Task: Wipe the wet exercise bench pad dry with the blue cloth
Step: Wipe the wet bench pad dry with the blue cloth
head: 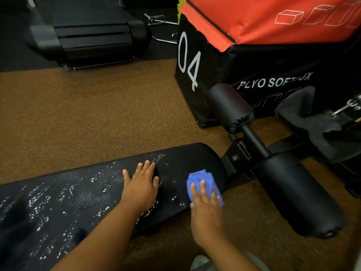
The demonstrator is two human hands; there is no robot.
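The black exercise bench pad (82,196) runs from the lower left to the centre, speckled with water droplets over most of its top. My left hand (141,182) lies flat on the pad with straight fingers, just left of its rounded end. My right hand (206,208) presses the crumpled blue cloth (201,178) against the pad's right end with extended fingers; part of the cloth is hidden under them.
Two black foam leg rollers (230,108) (298,194) on a bar stand right of the pad. A black and red plyo soft box (254,55) marked 04 sits behind them. A treadmill base (89,34) is at the top left. Brown rubber floor (88,114) surrounds the bench.
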